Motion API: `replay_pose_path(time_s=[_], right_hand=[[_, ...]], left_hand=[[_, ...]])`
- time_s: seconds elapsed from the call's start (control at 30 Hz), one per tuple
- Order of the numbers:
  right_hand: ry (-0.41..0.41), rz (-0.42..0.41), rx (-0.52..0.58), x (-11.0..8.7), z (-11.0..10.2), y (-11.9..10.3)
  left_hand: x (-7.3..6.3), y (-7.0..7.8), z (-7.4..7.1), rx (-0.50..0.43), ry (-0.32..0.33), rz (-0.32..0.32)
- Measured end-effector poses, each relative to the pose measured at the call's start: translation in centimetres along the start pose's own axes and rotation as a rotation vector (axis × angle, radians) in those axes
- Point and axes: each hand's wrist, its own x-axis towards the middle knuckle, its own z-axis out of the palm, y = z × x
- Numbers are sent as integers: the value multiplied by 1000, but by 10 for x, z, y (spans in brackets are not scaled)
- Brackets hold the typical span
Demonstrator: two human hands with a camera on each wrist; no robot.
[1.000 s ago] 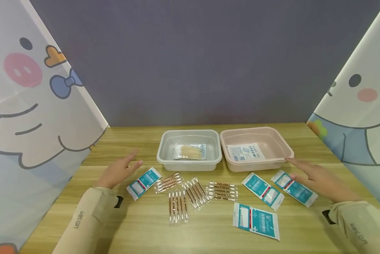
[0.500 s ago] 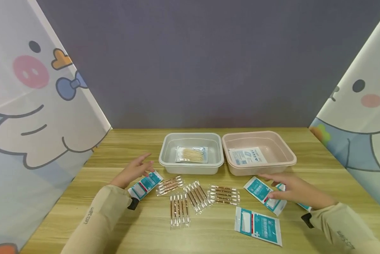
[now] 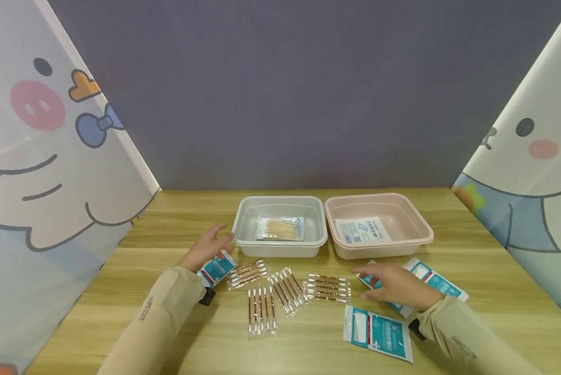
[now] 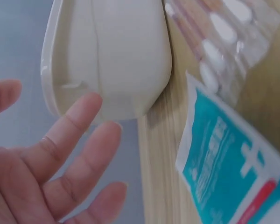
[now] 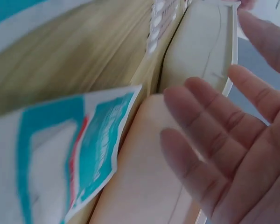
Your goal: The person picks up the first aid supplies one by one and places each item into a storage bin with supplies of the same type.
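Observation:
My left hand (image 3: pixel 207 248), fingers spread, hovers by the near left corner of the white tub (image 3: pixel 280 251). Below it lies a teal-and-white dressing packet (image 3: pixel 219 267), partly covered by the hand. In the left wrist view the fingers hold nothing. My right hand (image 3: pixel 399 285) hangs over another dressing packet (image 3: pixel 402 310), in front of the pink tub (image 3: pixel 378 252); its fingers are extended and apart, holding nothing in the right wrist view. Two more dressing packets lie close by, one to the right (image 3: pixel 441 283) and one nearer me (image 3: pixel 377 333).
Several clear packs of brown-stemmed cotton swabs (image 3: pixel 288 290) lie between the hands. A bag of wooden-stick swabs (image 3: pixel 280 228) sits in the white tub, and a white printed packet (image 3: pixel 362 230) in the pink one. A grey panel (image 3: pixel 303 104) stands behind the table.
My right hand has moved left from the pink tub's right corner to above the middle dressing packet, uncovering the right one. My left hand has moved right, toward the white tub.

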Motion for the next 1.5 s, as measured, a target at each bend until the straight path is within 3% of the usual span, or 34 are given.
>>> replay_pose_path(time_s=[0.13, 0.37, 0.77, 0.93, 1.13, 1.33, 1.5], right_hand=[[-40, 5, -64, 12, 2, -5], [-87, 15, -49, 35, 14, -8], [-112, 136, -95, 51, 25, -20], [-105, 160, -117, 55, 30, -24], [-114, 181, -110, 58, 32, -24], [-147, 215, -32, 59, 34, -19], [-161, 193, 57, 60, 35, -16]], left_hand=[[6, 3, 3, -26, 14, -6], [14, 7, 10, -78, 45, -40], [17, 7, 13, -74, 64, -60], [18, 9, 12, -82, 35, -94], [21, 3, 9, -206, -49, -134], [21, -2, 6, -317, -114, -140], [19, -1, 4, -328, -116, -149]])
